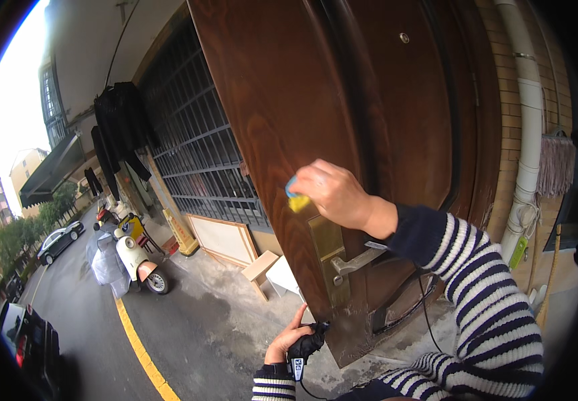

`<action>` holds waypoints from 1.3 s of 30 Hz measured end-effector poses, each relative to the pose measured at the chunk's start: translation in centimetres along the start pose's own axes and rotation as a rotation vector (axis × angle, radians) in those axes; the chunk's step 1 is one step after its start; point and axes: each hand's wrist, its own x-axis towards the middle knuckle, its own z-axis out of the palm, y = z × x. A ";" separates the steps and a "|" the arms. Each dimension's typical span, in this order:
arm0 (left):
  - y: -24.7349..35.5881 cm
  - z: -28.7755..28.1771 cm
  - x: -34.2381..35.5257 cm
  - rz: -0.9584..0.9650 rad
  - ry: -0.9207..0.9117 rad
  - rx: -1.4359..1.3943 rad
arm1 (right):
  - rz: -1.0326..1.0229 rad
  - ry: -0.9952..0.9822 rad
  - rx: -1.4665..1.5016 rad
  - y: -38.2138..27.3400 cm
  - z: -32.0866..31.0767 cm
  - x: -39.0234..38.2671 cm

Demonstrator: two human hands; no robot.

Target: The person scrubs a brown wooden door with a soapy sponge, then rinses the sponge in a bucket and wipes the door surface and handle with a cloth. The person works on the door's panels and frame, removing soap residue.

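My right hand [332, 194] is raised to the brown wooden door [289, 107], fingers closed round a blue and yellow sponge [298, 202]. The sponge is at the door's face, above the brass lock plate [327, 234] and lever handle [357, 260]. Low by the door's free edge is my left hand [287, 337], one digit stretched upward. A bunched black thing [307, 342] with a pale label and a thin cable covers its other fingers. Whether that hand grips it or the door edge, I cannot tell. Another small labelled piece [374, 246] shows by my right wrist.
Left of the door, a small wooden stool [260, 273] and a framed board [222, 240] stand below a barred window [202, 154]. A scooter [132, 254] is parked beyond. Dark clothes [120, 120] hang overhead. To the right are a white pipe [526, 134] and a mop [556, 166].
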 end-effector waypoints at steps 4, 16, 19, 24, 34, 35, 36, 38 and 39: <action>-0.3 0.0 0.2 -0.004 0.032 0.011 | -0.168 -0.183 0.102 1.0 -2.3 -1.6; 0.1 0.5 -0.3 -0.038 0.058 0.023 | -0.007 0.279 -0.259 10.3 -7.2 7.6; -0.2 0.8 -0.2 -0.002 0.052 -0.016 | -0.146 0.260 -0.205 9.5 -6.6 5.5; -0.4 1.2 0.1 0.015 0.082 0.005 | -0.021 0.306 -0.307 10.5 -7.0 7.4; 0.1 2.4 0.1 0.018 0.121 -0.126 | -0.044 0.219 -0.410 10.3 -7.0 6.6; 0.2 2.5 0.0 0.020 0.130 -0.132 | 0.027 0.258 -0.384 10.4 -7.0 7.0; 0.3 2.6 0.0 0.022 0.142 -0.139 | 0.026 0.298 -0.376 10.4 -7.1 7.3; 0.5 2.6 -0.1 0.012 0.148 -0.122 | 0.034 0.293 -0.368 10.2 -7.0 7.1; 0.6 2.6 -0.1 -0.002 0.157 -0.108 | 0.070 0.223 -0.328 10.0 -6.9 6.6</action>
